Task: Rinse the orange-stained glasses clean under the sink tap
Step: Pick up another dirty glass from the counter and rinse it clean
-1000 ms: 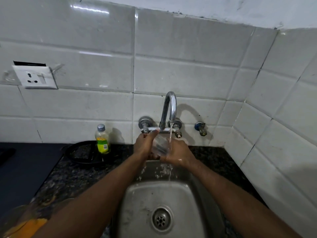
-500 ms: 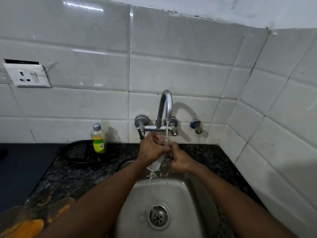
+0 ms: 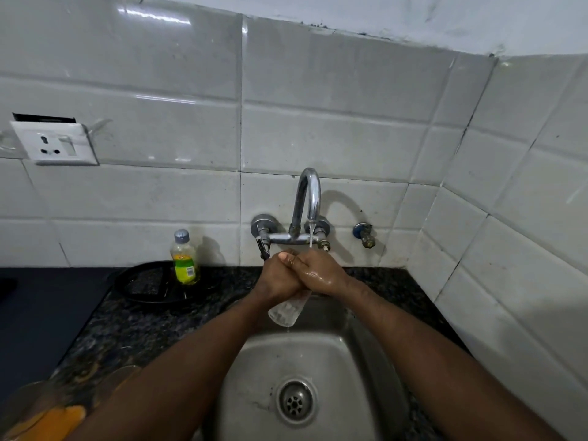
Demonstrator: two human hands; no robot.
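The hands have closed together since a moment ago: the right hand [image 3: 321,275] now overlaps the left hand [image 3: 278,280], both sets of fingers clamped round the glass [image 3: 288,310], whose base juts below them above the sink [image 3: 334,361].

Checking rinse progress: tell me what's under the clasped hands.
A clear glass pokes out beneath the left hand and right hand, tilted over the sink, dripping. Its upper part is hidden inside their grip.

Left hand [image 3: 280,280] and right hand [image 3: 323,273] clasp together, forearms outstretched.
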